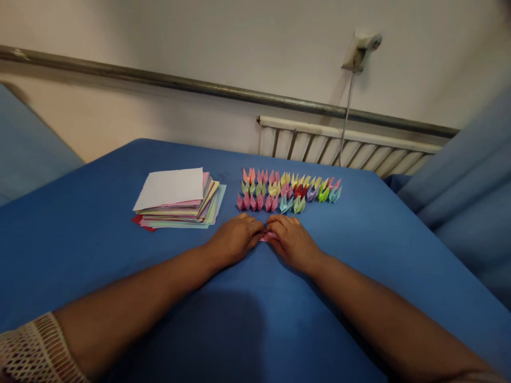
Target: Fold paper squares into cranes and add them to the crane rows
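Between my two hands lies a small folded piece of pink paper (268, 236), low on the blue tabletop. My left hand (236, 238) is closed at its left end, the fingertips pressed together on the paper. From the other side my right hand (294, 242) pinches it, with fingers bent over the fold. Most of the paper is covered by my fingers, so its exact shape is hidden. Just beyond my hands stand several folded paper cranes (271, 202) in rows, coloured pink, yellow, green, red, purple and blue.
A stack of coloured paper sheets (175, 213) topped by a white sheet (171, 187) sits left of the cranes on the blue table (99, 250). Behind are a radiator (319, 143), a metal pipe (199, 88) and a wall socket with a cord (357, 53). A blue curtain (467, 175) hangs at right.
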Motion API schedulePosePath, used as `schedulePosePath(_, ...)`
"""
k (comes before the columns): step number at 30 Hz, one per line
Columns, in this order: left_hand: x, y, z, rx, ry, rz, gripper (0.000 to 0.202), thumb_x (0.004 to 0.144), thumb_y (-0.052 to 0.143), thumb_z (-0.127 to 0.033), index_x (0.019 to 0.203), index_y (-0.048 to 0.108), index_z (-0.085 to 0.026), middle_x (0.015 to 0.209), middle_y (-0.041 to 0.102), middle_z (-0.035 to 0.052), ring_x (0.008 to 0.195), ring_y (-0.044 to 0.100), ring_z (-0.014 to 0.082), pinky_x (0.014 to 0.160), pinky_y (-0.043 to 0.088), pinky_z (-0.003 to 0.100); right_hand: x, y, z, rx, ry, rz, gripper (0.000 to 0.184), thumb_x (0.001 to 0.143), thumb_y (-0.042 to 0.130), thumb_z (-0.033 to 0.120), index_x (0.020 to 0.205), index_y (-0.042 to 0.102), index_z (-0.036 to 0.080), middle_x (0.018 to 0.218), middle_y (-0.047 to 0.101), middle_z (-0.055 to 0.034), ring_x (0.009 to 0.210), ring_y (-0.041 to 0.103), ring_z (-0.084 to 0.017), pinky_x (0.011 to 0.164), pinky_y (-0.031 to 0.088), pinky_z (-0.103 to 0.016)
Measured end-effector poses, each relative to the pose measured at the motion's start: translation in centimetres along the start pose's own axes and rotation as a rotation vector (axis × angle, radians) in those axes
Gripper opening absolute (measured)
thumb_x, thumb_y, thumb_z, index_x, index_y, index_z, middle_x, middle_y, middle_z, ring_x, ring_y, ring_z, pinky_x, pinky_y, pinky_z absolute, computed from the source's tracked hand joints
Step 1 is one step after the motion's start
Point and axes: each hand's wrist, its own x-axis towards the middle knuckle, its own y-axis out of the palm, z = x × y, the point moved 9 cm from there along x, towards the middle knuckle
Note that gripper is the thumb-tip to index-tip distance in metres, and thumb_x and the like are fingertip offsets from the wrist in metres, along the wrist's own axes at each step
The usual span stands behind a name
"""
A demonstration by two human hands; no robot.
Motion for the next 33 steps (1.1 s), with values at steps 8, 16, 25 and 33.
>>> schedulePosePath(8,0.0,-0.1,0.8,0.029,-0.093,-0.030,0.019,0.091,0.048,-0.027,0.082,0.063,-0.019,0.079,0.061,0.0043,0.081,0.054,0.0206,0.078,0.041,0.034,0.1,-0.3,0.5,-0.100,-0.011,0.009,0.014,0.093,0.055,0.029,0.094,0.064,0.019,0.111,0.061,-0.0075,0.097,0.052,-0.022,0.082,0.038,-0.037)
schedulePosePath(16,-0.1,0.0,0.7,-0.014,-0.070,-0.034,0.016,0.091,0.052,-0.026,0.095,0.065,-0.019,0.084,0.063,0.0041,0.084,0.054,0.0198,0.078,0.041,0.032,0.1,-0.3,0.5,-0.106,-0.015,0.039,0.017,0.094,0.052,0.027,0.092,0.065,0.018,0.100,0.063,-0.0071,0.090,0.052,-0.020,0.076,0.037,-0.035)
schedulePosePath(25,0.3,0.0,1.8,-0.072,-0.137,-0.072,0.021,0.089,0.054,-0.030,0.082,0.069,-0.018,0.085,0.063,0.0047,0.086,0.053,0.0196,0.082,0.040,0.033,-0.1,0.1,-0.1,-0.042,0.013,0.032,0.018,0.094,0.052,0.028,0.092,0.068,0.019,0.102,0.063,-0.0068,0.093,0.053,-0.020,0.079,0.039,-0.035)
schedulePosePath(33,0.4,0.3,2.9,-0.067,-0.242,-0.142,0.016,0.082,0.060,-0.031,0.090,0.066,-0.018,0.090,0.064,0.0057,0.090,0.054,0.0232,0.080,0.042,0.035,0.1,0.7,-0.5,-0.020,0.068,0.071,0.014,0.093,0.052,0.027,0.094,0.063,0.018,0.100,0.062,-0.0076,0.094,0.053,-0.021,0.083,0.041,-0.036)
